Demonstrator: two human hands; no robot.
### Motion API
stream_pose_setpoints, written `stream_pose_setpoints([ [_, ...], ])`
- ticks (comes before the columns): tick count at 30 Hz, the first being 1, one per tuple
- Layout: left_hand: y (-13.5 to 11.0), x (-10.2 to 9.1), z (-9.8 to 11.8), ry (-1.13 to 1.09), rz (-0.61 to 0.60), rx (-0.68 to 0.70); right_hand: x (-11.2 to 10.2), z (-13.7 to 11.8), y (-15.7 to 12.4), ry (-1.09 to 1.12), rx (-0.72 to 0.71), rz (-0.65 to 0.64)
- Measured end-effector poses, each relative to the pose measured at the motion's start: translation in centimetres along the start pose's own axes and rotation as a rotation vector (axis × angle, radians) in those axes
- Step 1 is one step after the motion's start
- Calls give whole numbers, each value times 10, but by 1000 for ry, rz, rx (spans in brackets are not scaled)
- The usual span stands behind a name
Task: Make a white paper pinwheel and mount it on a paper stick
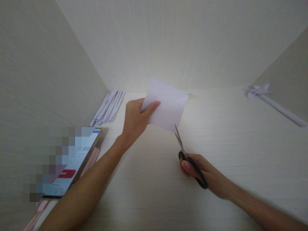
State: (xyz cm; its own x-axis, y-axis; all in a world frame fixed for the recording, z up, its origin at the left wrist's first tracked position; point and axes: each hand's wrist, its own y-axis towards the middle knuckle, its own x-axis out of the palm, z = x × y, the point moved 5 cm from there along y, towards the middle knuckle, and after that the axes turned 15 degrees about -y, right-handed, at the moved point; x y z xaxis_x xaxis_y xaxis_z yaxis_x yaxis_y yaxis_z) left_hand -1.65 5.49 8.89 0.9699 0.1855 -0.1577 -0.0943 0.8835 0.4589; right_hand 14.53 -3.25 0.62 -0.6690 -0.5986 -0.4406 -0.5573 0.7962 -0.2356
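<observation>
A square white sheet of paper (168, 106) is held up above the table, tilted, by its left side. My left hand (138, 117) pinches it, thumb on the near face and fingers hidden behind. In my right hand (194, 168) is a pair of scissors (181, 141) with black handles. Their blades are slightly apart and point up at the paper's lower right corner. One blade tip overlaps that corner in view; whether it touches the paper, I cannot tell.
At the back left lies a bundle of rolled paper sticks (109, 107). A paper pinwheel (256, 91) on a rolled paper stick (282, 110) rests at the right wall. A phone (83, 157), partly blurred out, leans at left beside my forearm. Walls enclose the table (149, 192) on three sides.
</observation>
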Motion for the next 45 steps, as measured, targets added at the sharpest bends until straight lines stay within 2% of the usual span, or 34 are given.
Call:
stream_pose_setpoints([
  [33, -5, 8, 1, 11, -48, 39, 1, -1, -1, 61, -8, 10],
  [45, -5, 9, 1, 1, -60, 39, 0, 1, -1, 18, -13, 12],
])
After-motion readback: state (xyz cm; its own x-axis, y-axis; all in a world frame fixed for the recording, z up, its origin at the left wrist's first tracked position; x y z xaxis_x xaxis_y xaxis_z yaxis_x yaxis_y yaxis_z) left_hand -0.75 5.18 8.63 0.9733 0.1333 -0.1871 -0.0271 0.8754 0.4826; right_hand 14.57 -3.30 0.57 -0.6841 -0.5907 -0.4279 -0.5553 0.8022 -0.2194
